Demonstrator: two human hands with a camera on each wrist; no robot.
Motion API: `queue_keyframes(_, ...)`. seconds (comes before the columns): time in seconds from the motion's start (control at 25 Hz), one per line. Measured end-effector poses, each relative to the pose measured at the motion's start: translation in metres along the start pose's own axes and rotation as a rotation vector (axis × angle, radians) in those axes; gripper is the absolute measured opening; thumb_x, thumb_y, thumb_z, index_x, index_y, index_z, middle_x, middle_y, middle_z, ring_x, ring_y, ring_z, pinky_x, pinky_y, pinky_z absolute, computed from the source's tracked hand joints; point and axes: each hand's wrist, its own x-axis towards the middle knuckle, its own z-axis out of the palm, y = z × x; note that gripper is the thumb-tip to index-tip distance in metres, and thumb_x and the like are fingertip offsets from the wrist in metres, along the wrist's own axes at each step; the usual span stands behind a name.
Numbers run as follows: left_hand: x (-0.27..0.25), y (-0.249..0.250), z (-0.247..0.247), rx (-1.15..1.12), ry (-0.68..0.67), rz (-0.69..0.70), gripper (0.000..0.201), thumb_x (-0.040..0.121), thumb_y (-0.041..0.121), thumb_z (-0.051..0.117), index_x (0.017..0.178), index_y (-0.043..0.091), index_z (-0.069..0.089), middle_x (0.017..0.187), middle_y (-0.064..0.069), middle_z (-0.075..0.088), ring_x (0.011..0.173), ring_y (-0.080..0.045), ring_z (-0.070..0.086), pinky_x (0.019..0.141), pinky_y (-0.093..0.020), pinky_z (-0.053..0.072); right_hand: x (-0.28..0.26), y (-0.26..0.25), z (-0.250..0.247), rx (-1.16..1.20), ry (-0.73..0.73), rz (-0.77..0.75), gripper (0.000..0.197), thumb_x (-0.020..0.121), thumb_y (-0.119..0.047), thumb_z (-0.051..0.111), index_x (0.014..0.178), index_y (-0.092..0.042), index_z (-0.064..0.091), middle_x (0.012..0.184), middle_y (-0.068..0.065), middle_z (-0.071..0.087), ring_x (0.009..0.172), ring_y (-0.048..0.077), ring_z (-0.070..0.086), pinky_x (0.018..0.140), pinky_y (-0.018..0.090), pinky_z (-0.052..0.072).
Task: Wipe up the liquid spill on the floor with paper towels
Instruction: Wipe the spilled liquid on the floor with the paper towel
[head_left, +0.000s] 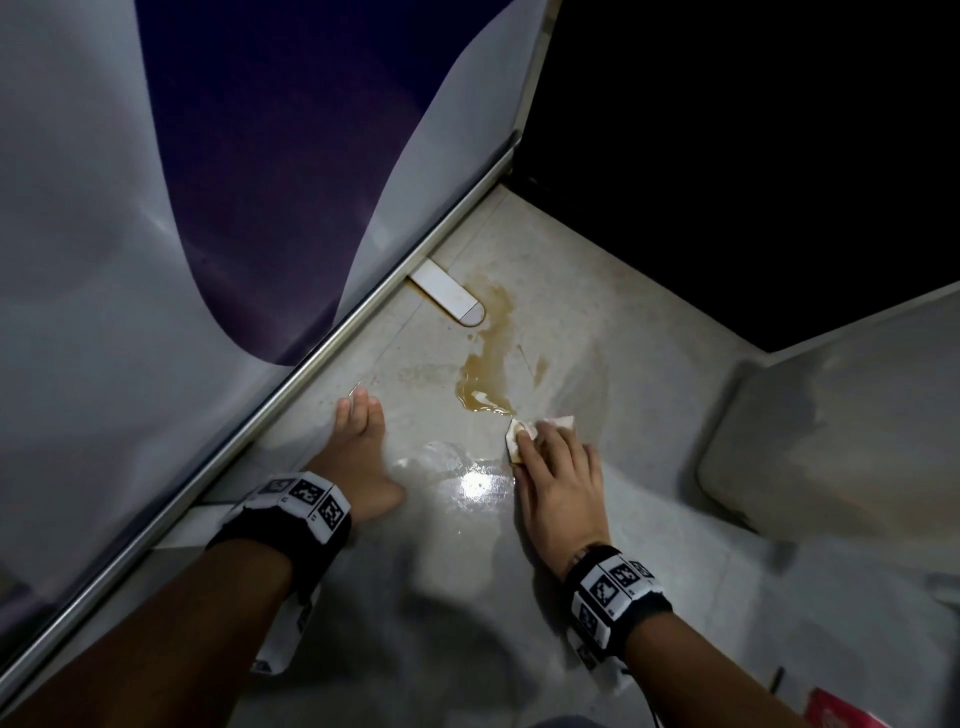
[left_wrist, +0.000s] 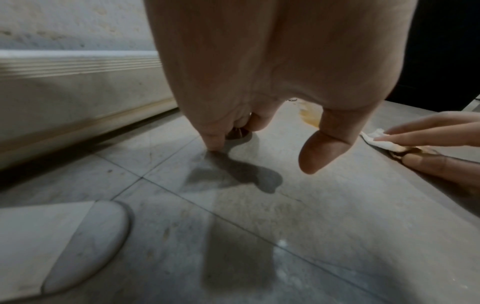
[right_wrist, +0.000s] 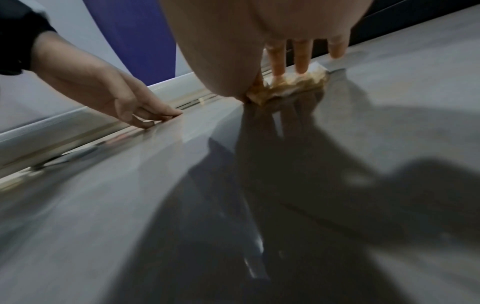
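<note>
A brown liquid spill (head_left: 485, 374) lies on the pale tiled floor (head_left: 649, 332), running from a white rounded plate (head_left: 449, 293) toward me. My right hand (head_left: 550, 457) presses a crumpled paper towel (head_left: 563, 421) flat on the floor at the spill's near end, fingers straight on top. In the right wrist view the towel (right_wrist: 298, 86) is stained yellow-brown under the fingers (right_wrist: 301, 59). My left hand (head_left: 363, 421) holds nothing, with its fingertips resting on the floor to the left of the spill. The left wrist view shows the spill (left_wrist: 309, 117) and the towel (left_wrist: 376, 139) beyond the left hand (left_wrist: 259, 123).
A wet sheen (head_left: 467, 478) spreads between my hands. A metal rail (head_left: 311, 364) under a white and purple panel (head_left: 234, 182) bounds the left side. A large white rounded object (head_left: 831, 441) stands on the right, with a dark opening (head_left: 753, 156) behind and a red item (head_left: 841, 712) at the bottom right.
</note>
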Motion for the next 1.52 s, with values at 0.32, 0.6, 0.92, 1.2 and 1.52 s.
queue_keyframes(0.32,0.003,0.0,-0.001,-0.01,-0.011,-0.012,0.112,0.078,0.033,0.067,0.154,0.009,-0.012,0.16,-0.007,-0.025,0.148,-0.026,-0.023,0.123,-0.038,0.003,0.051,-0.016,-0.048,0.244,0.0,0.099,0.017,0.096,-0.028,0.05,0.094,-0.025,0.066,0.09,-0.007,0.066,0.095,0.02,0.056,0.101,0.04,0.027)
queue_keyframes(0.6,0.0,0.0,-0.003,-0.025,-0.033,-0.013,0.114,0.077,0.033,0.067,0.154,0.011,-0.016,0.159,-0.005,-0.029,0.147,-0.023,-0.026,0.122,-0.036,0.002,0.212,-0.025,-0.071,0.404,-0.172,0.194,0.016,0.089,-0.037,0.053,0.092,-0.029,0.067,0.092,0.0,0.072,0.091,0.025,0.068,0.085,0.038,0.054)
queue_keyframes(0.92,-0.001,0.001,-0.005,-0.009,-0.029,0.008,0.11,0.078,0.027,0.063,0.154,0.009,-0.015,0.159,-0.008,-0.027,0.147,-0.028,-0.025,0.121,-0.035,-0.002,0.179,-0.031,-0.031,0.155,0.04,-0.121,0.048,0.098,-0.033,0.046,0.142,-0.014,0.049,0.151,0.015,0.04,0.138,0.035,0.039,0.114,0.046,0.035)
queue_keyframes(1.2,0.0,-0.002,-0.005,-0.006,-0.058,0.013,0.111,0.078,0.028,0.064,0.153,0.008,-0.015,0.159,-0.009,-0.028,0.146,-0.028,-0.026,0.123,-0.039,0.0,0.194,-0.037,-0.014,0.084,-0.222,0.155,0.064,0.106,-0.04,0.02,0.158,-0.007,0.005,0.165,0.014,-0.007,0.153,0.03,-0.004,0.124,0.042,0.0)
queue_keyframes(1.52,0.0,0.001,-0.008,0.001,-0.063,0.002,0.108,0.079,0.026,0.061,0.153,0.008,-0.015,0.159,-0.009,-0.028,0.146,-0.028,-0.026,0.123,-0.039,0.0,0.152,-0.037,-0.017,0.095,-0.297,0.025,0.066,0.102,-0.035,0.024,0.158,-0.011,-0.002,0.165,0.009,-0.01,0.152,0.026,-0.01,0.123,0.042,-0.008)
